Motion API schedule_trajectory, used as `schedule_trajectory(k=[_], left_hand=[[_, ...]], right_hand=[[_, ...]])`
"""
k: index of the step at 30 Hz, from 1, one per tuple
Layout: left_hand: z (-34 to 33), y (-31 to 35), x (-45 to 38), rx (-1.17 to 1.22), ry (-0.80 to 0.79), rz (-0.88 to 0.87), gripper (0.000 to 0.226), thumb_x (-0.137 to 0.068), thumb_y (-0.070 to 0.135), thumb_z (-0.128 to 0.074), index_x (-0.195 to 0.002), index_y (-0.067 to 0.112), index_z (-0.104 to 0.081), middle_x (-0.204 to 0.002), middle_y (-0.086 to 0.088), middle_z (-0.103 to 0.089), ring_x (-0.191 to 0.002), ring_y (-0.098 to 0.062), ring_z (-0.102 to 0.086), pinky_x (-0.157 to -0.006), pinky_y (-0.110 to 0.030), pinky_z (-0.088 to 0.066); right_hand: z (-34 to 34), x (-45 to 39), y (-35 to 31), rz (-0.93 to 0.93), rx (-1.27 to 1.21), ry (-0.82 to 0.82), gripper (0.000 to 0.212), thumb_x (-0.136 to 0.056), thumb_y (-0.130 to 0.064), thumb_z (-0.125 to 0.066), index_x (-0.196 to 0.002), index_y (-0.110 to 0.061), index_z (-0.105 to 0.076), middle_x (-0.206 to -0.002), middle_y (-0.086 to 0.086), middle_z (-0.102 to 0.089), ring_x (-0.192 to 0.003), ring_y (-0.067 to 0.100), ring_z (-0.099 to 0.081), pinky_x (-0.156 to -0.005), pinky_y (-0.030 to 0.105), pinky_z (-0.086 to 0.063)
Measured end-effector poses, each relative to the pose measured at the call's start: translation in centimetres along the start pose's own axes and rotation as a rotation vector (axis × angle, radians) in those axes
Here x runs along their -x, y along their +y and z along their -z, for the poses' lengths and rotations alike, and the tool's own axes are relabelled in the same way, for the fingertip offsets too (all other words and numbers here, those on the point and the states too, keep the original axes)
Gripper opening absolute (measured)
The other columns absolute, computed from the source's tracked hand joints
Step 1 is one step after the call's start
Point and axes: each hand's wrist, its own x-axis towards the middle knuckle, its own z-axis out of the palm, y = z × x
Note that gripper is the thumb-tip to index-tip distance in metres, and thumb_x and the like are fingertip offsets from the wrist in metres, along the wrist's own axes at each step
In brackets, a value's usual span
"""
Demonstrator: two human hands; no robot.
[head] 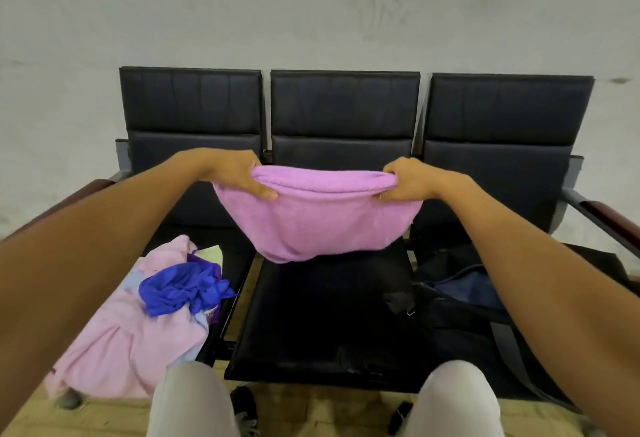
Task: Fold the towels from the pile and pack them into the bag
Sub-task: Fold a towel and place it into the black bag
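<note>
**Purple towel held up over the middle seat**

Both hands are pinching the top edge of the purple towel (318, 215), left hand (239, 173) on one end, right hand (408, 182) on the other, fingers curled round the fabric. It hangs doubled over above the middle seat (322, 319). The pile (138, 319) of pink and blue towels sits on the left seat, and the dark bag (464, 301) is on the right one.

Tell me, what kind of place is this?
Probably a waiting area or hallway: a row of three joined black seats with armrests stands against a plain scuffed wall, over a tiled floor.
</note>
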Motion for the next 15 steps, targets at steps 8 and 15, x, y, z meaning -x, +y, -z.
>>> schedule_trajectory(k=[8,15], left_hand=[[-10.7,-0.9,1.0,0.212,-0.296,0.137,0.056,-0.067,0.055,-0.079,-0.101,0.010,-0.073,-0.097,-0.004,-0.076,-0.093,-0.020,-0.072,-0.084,-0.031,-0.057],[-19.0,-2.9,1.6,0.432,-0.429,0.329,0.059,-0.071,0.064,-0.069,-0.104,0.015,-0.068,-0.102,0.000,-0.073,-0.093,-0.015,-0.070,-0.075,-0.024,-0.055]], right_hand=[[-10.9,4.5,1.9,-0.071,-0.193,-0.441,0.044,-0.066,-0.056,-0.081,-0.097,-0.026,-0.076,-0.099,-0.006,-0.074,-0.096,0.017,-0.069,-0.093,0.041,-0.055],[-18.4,6.6,4.9,-0.141,-0.331,-0.521,0.048,-0.070,-0.070,-0.072,-0.075,-0.023,-0.070,-0.077,0.001,-0.060,-0.076,0.024,-0.056,-0.074,0.036,-0.050]])
